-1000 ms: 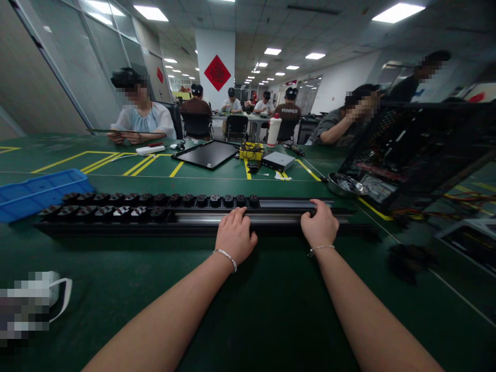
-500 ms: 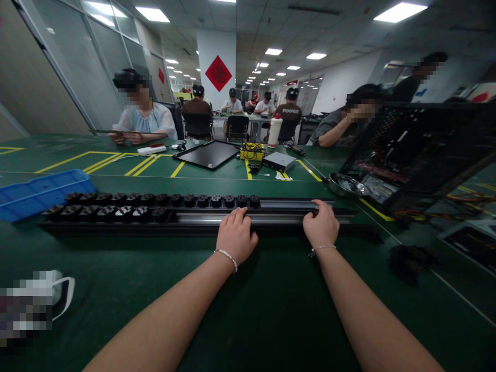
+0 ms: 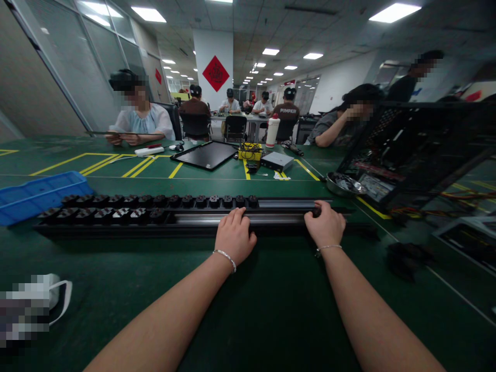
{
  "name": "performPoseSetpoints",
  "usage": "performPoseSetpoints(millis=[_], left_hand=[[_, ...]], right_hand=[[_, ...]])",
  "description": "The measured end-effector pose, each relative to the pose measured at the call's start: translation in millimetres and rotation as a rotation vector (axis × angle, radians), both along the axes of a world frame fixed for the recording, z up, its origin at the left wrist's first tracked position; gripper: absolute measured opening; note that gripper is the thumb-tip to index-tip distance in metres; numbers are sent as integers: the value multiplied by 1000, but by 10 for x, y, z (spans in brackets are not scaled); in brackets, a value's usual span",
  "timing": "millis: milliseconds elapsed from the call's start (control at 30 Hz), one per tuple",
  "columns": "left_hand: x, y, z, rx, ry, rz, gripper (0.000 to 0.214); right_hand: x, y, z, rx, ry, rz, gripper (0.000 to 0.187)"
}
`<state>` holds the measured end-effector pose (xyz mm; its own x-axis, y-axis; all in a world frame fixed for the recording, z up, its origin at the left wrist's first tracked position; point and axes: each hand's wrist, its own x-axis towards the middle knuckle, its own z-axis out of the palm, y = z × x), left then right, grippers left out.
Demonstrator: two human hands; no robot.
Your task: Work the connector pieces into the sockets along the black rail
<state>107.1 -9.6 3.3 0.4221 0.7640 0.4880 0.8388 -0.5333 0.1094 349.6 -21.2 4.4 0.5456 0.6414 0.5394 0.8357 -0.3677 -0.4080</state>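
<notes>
Two long black channel rails (image 3: 194, 232) with shiny metal inner strips lie side by side across the green table. Several small square black modules (image 3: 121, 213) sit in rows along their left part; their exact kind is unclear. My left hand (image 3: 233, 232) bends its fingers over the front rail at mid-length, thumb on the near side. Toward the right end, my right hand (image 3: 325, 222) is closed in a pinch on a small dark piece (image 3: 316, 212), mostly hidden by the fingers.
A blue plastic bin (image 3: 42, 194) stands left. Behind the rails are a flat black panel (image 3: 209, 155), a grey drive box (image 3: 277, 161) and a white bottle (image 3: 272, 130). A metal bowl (image 3: 344, 185) and an open computer case (image 3: 403, 150) stand right. Co-workers sit across.
My right hand has shifted slightly right, and its fingers have closed into a pinch at the rail. The left hand stays in place on the front rail.
</notes>
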Motion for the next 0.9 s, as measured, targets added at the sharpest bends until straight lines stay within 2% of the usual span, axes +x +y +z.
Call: performPoseSetpoints(millis=[500, 900], left_hand=[[4, -14, 20, -3, 11, 5, 26], [1, -1, -5, -2, 0, -2, 27]], right_hand=[[-6, -6, 26, -18, 0, -9, 37], [-23, -17, 23, 24, -17, -14, 39]])
